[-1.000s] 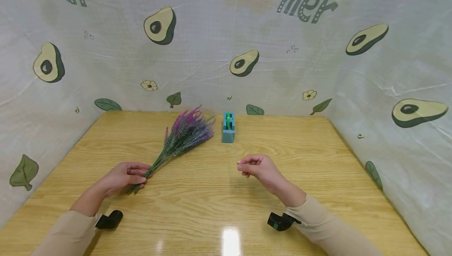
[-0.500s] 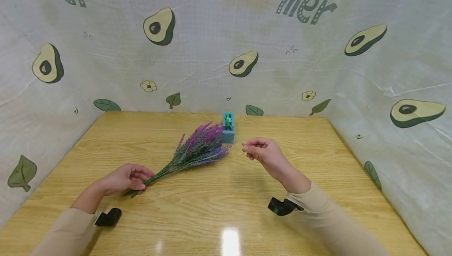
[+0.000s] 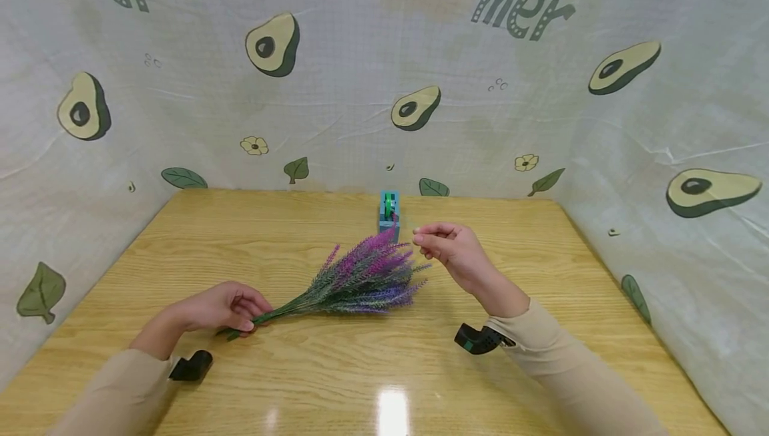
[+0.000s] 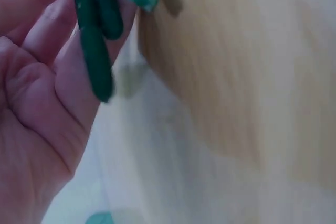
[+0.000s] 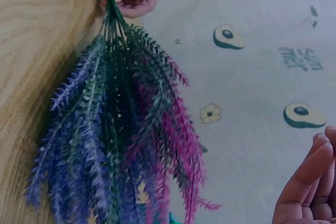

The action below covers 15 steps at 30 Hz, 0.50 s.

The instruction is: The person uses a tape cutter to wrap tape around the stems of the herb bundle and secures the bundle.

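Blue tape dispenser (image 3: 384, 227) at table (image 3: 504, 222) back, green roll (image 3: 388, 205) in its slot. Left wrist view shows the stem ends (image 4: 97, 66) up close; dispenser only clear in head view. Left hand (image 3: 223, 306) grips the purple flower bunch (image 3: 363, 282) by its stems, blooms between the hands. Right hand (image 3: 454, 249) pinches a tiny speck (image 3: 416, 231), too small to identify.

In the head view, a pale cloth backdrop (image 3: 342, 89), printed with an avocado (image 3: 279, 49) at eleven o'clock, a second avocado (image 3: 711, 189) at three and grey-green lettering (image 3: 520, 21) toward one, stands behind and beside a wooden table (image 3: 498, 242) with a bright glare (image 3: 393, 409) at six
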{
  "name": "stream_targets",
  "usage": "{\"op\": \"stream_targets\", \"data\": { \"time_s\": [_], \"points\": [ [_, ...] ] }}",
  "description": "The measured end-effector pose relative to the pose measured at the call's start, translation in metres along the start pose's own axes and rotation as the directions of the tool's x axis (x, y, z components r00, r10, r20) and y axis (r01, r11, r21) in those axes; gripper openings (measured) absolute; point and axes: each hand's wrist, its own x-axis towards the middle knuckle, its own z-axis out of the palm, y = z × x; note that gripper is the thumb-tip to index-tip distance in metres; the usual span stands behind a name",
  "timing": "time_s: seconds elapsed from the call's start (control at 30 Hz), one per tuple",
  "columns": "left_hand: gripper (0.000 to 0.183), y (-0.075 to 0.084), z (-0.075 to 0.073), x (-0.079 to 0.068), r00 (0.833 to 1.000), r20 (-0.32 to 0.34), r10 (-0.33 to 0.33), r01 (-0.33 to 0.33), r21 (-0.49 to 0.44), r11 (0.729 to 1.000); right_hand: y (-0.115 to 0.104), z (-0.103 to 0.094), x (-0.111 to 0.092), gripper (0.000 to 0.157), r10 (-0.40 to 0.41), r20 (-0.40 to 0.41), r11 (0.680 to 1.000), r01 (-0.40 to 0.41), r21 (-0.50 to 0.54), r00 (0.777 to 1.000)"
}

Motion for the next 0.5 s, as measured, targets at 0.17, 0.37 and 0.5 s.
{"op": "stream_targets", "data": {
  "time_s": [0.17, 0.37, 0.5],
  "points": [
    [0.030, 0.012, 0.012, 0.031, 0.999, -0.015, -0.035, 0.036, 0.068, 0.997, -0.002, 0.000, 0.001, 0.019, -0.011, -0.006, 1.000, 0.011, -0.015, 1.000],
    [0.026, 0.022, 0.025, 0.074, 0.999, -0.011, -0.035, 0.036, 0.075, 0.997, -0.004, 0.003, 0.001, 0.012, 0.001, -0.010, 0.998, -0.002, -0.060, 1.000],
    [0.022, 0.028, 0.034, 0.097, 0.999, -0.025, -0.035, 0.038, 0.096, 0.995, -0.005, 0.005, 0.000, 0.013, 0.005, -0.009, 0.999, -0.005, -0.048, 1.000]
  ]
}}
